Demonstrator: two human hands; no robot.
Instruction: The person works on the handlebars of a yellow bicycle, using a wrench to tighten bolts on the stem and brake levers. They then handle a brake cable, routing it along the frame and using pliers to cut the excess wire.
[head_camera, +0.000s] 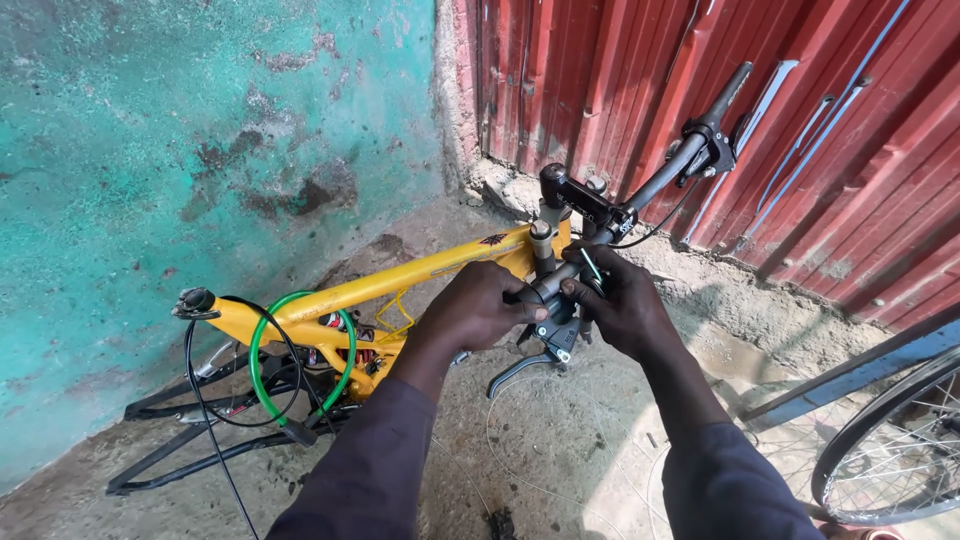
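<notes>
Item: yellow bicycle frame (400, 285), both your hands on its handlebar (655, 180).

Your left hand (475, 310) is closed around the near bar end; your right hand (625, 310), at 3 o'clock of it, pinches a thin pale tool (592, 266), its tip hidden. The brake lever (525, 368) hangs at 6 o'clock, its clamp partly covered by fingers. A green cable loop (300, 355) lies at 9 o'clock. A spoked wheel (890, 450) at 4 o'clock is cut off by the edge.

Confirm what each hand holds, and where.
Left hand grips the handlebar near the brake lever; right hand pinches a thin pale tool at the clamp.
</notes>
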